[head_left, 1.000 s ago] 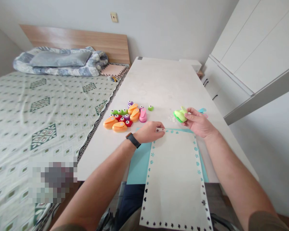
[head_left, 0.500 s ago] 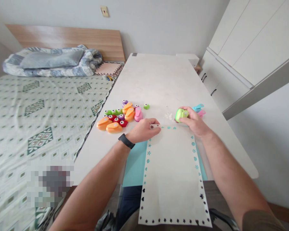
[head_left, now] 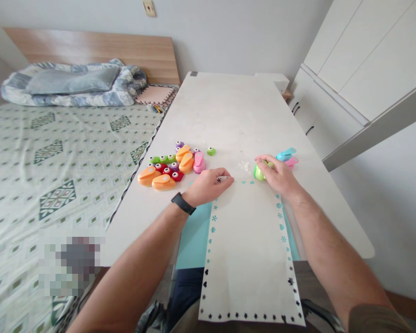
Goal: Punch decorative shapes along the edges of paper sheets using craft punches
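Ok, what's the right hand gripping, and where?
The right hand grips a lime-green craft punch, its fingers curled over the punch's top.

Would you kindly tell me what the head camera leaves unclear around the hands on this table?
In the head view:
The green craft punch: mostly hidden by the right hand.
The small paper piece: partly hidden by the left hand.
The white scraps: too small to tell their shapes.
The pixelated patch: blurred, hiding whatever lies there.
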